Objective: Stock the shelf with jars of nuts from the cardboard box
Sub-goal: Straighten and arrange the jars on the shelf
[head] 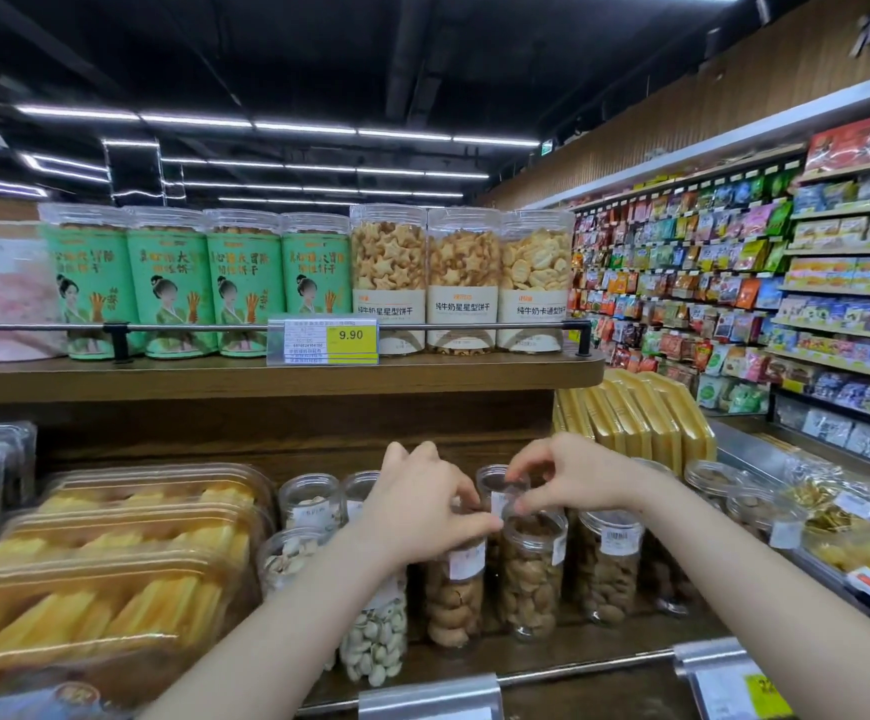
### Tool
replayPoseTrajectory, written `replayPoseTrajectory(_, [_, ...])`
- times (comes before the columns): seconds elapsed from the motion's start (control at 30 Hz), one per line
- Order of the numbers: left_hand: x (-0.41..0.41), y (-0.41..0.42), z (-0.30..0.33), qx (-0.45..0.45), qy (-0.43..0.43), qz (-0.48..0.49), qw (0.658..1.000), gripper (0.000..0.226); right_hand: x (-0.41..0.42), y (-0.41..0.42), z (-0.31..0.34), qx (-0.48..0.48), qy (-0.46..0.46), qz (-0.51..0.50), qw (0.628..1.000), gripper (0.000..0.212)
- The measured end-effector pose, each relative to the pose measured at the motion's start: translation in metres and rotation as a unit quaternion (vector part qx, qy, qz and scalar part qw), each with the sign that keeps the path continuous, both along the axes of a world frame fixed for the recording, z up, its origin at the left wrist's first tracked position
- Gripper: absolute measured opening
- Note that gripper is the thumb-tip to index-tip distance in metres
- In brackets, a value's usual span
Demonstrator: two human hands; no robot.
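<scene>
Several clear jars of nuts stand on the lower wooden shelf [604, 662]. A jar of brown nuts [531, 579] sits in the front row. Beside it on the left is another brown-nut jar [453, 600], and a pistachio jar [373, 646] stands further left. My left hand [422, 498] rests on top of the left brown-nut jar, fingers pinched at its lid. My right hand [573, 475] pinches the rim of a jar [498, 483] in the back row. The cardboard box is out of sight.
Trays of yellow snack sticks [111, 563] fill the shelf's left side. A metal rail [578, 667] with price tags runs along the front edge. The upper shelf [277, 376] holds tall biscuit canisters. Gold boxes [630, 418] and bagged goods lie at right.
</scene>
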State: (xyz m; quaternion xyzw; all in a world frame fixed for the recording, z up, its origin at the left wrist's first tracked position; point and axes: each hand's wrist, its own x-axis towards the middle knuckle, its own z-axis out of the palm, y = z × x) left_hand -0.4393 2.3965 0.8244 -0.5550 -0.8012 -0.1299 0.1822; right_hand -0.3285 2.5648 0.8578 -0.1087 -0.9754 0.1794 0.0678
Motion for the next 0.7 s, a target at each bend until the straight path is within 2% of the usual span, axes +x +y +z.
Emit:
replayPoseTrajectory(0.1, [0.018, -0.007, -0.011, -0.006, 0.024, 0.012, 1.000, 0.029, 0.019, -0.003, -0.010, 0.055, -0.088, 0.011, 0.995, 0.051])
replayPoseTrajectory(0.23, [0.016, -0.014, -0.016, 0.006, -0.039, 0.010, 0.999, 0.027, 0.026, -0.009, -0.017, 0.116, -0.052, 0.000, 0.992, 0.050])
replayPoseTrajectory(0.33, [0.016, -0.016, -0.016, 0.000, -0.047, 0.005, 0.999, 0.026, 0.026, -0.017, -0.013, 0.136, -0.041, -0.003, 0.990, 0.048])
replayPoseTrajectory(0.47, [0.016, -0.018, -0.017, 0.001, -0.071, 0.000, 0.997, 0.025, 0.027, -0.018, -0.012, 0.139, -0.050, -0.004, 0.989, 0.063])
replayPoseTrajectory(0.57, [0.015, -0.019, -0.015, -0.008, -0.124, -0.009, 0.992, 0.029, 0.028, -0.022, -0.014, 0.138, -0.056, -0.011, 0.989, 0.047])
replayPoseTrajectory(0.7, [0.019, -0.021, -0.008, -0.036, -0.104, 0.000, 0.994, 0.034, 0.025, -0.028, -0.012, 0.148, -0.055, -0.010, 0.987, 0.036])
